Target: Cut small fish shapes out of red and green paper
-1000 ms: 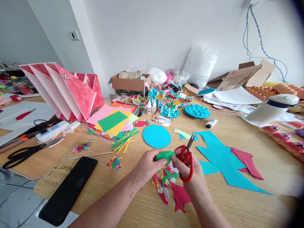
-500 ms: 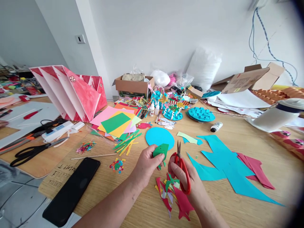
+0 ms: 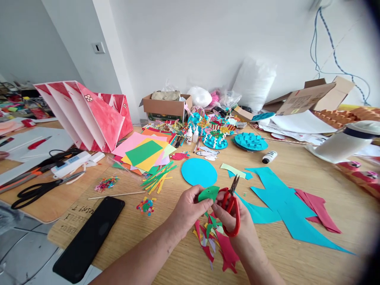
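My left hand pinches a small piece of green paper between thumb and fingers. Close beside it, my right hand is closed around red-handled scissors, whose blades point up and away from the paper. The fingertips of my right hand are at the paper's right edge; whether they grip it I cannot tell. Beneath both hands lies a heap of paper scraps in red, green, yellow and purple. A blue paper circle is just beyond my left hand.
Blue paper offcuts and red ones lie to the right. Left are coloured sheets, paper strips, a black phone and black-handled scissors. Glue bottles and blue crafted discs stand farther back.
The green paper has been tilted flatter and moved slightly right and down. My right hand has turned the scissors' blades to the right, its fingertips coming up to the paper.
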Demonstrator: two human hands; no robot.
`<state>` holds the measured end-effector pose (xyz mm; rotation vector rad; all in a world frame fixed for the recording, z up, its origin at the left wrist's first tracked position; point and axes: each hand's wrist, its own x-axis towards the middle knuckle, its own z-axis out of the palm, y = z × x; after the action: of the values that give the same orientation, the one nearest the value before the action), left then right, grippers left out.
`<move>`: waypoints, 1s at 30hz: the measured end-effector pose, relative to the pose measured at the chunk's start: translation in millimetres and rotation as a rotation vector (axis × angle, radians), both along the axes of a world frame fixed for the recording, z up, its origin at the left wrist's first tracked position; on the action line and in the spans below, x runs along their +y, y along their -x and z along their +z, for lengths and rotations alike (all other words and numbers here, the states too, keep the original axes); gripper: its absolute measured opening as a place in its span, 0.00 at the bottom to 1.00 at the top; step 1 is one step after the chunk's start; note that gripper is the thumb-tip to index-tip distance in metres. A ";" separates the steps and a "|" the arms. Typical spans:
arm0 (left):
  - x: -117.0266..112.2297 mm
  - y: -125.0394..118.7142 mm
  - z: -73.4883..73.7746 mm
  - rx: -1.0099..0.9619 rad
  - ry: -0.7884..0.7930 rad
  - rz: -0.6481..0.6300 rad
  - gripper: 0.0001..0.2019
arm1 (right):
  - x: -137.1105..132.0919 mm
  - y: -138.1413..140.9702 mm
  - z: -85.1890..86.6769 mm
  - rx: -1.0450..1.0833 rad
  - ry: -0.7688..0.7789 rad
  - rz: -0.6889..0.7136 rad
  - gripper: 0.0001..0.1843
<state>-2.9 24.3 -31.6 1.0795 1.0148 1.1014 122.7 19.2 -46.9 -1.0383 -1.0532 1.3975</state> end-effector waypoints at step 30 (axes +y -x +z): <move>1.7 5.7 6.1 -0.209 -0.030 0.268 0.05 | -9.2 10.0 13.1 -0.556 -0.071 0.345 0.19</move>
<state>-8.6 26.0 -25.6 0.8467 0.9959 1.4185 112.8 10.0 -33.8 -1.2716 -1.7414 1.3533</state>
